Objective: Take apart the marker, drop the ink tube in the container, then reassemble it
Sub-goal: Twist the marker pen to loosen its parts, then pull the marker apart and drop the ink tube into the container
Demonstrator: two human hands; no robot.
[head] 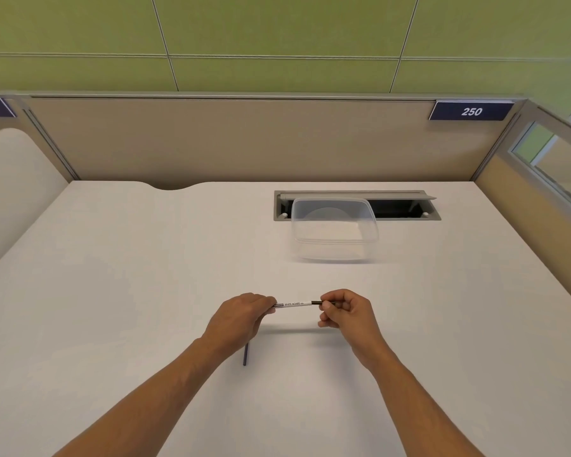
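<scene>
Head view: both hands hold a slim white whiteboard marker with black printed lettering (294, 304) level above the pale matte surface (112, 291), its length running from nine o'clock to three o'clock. The left hand (241, 319) is closed around the marker's nine-o'clock end, fingers (267, 301) wrapped over it. The right hand (345, 311) pinches a thin dark piece (318, 303) that sticks out at the three-o'clock end, thumb and fingers closed on it; whether this is the ink tube or the tip section cannot be told. A short dark blue stick-like part (245, 354), perhaps the cap, lies on the surface under the left wrist, at about seven o'clock from the marker. The clear plastic rectangular container (333, 229) sits well apart at one o'clock, partly over a grey cable slot (406, 209), and looks empty.

The step in hand seems to be the dismantling: the dark piece pulled out along the barrel's axis. The next move calls for a straight pull to three o'clock, then a carry to the container.
</scene>
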